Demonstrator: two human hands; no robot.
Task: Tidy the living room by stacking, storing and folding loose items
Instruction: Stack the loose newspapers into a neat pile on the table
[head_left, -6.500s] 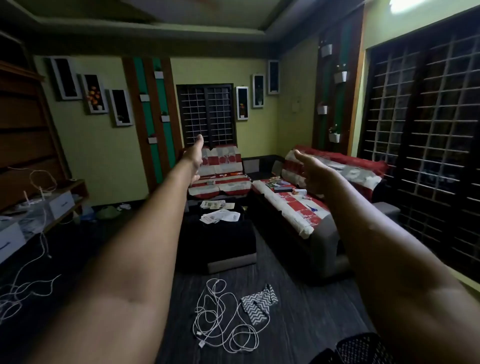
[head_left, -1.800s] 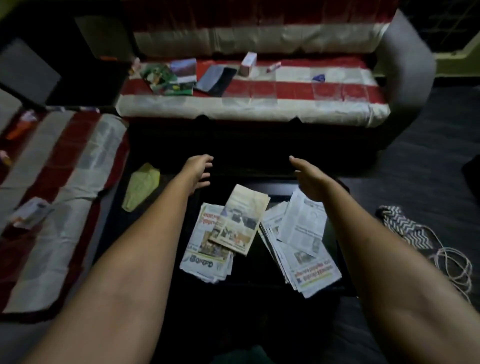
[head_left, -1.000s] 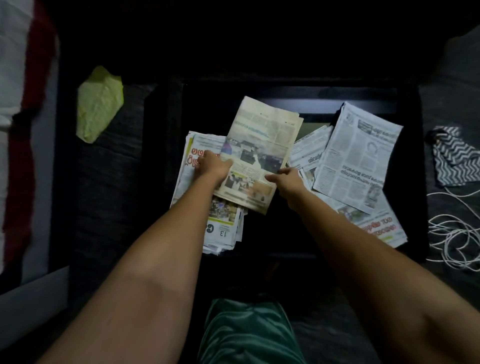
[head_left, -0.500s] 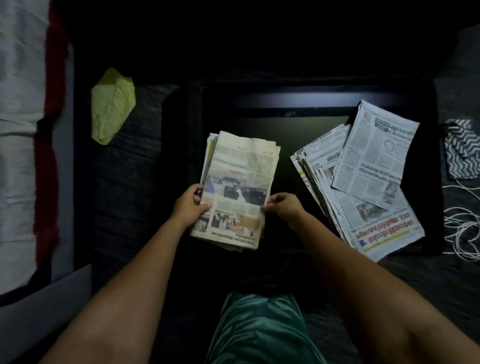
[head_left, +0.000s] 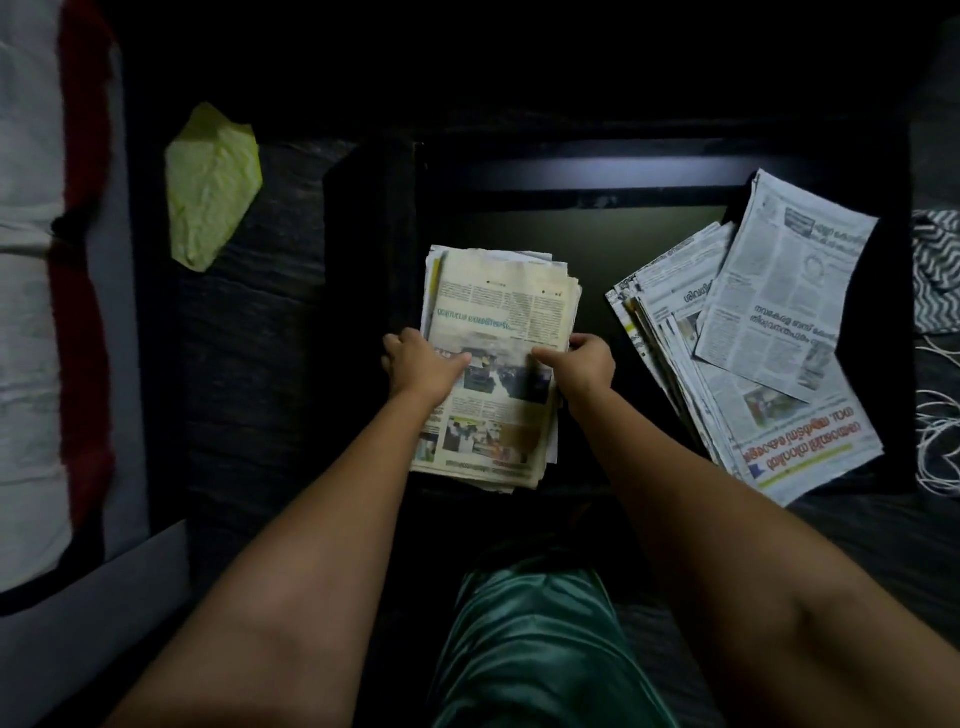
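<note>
A squared-up stack of folded newspapers lies on the left part of a dark low table. My left hand grips the stack's left edge and my right hand grips its right edge, thumbs on the top sheet. To the right on the same table lies a second, fanned-out pile of newspapers, with one loose sheet resting on top of it at an angle.
A yellow-green cloth lies on the dark floor left of the table. A sofa with a red and white cover runs along the left edge. A zigzag-patterned cloth and white cables lie on the floor at right.
The loose left papers have been gathered into one aligned stack. Both hands slid from its lower corners to mid-edges, and the stack shifted slightly toward the table's middle.
</note>
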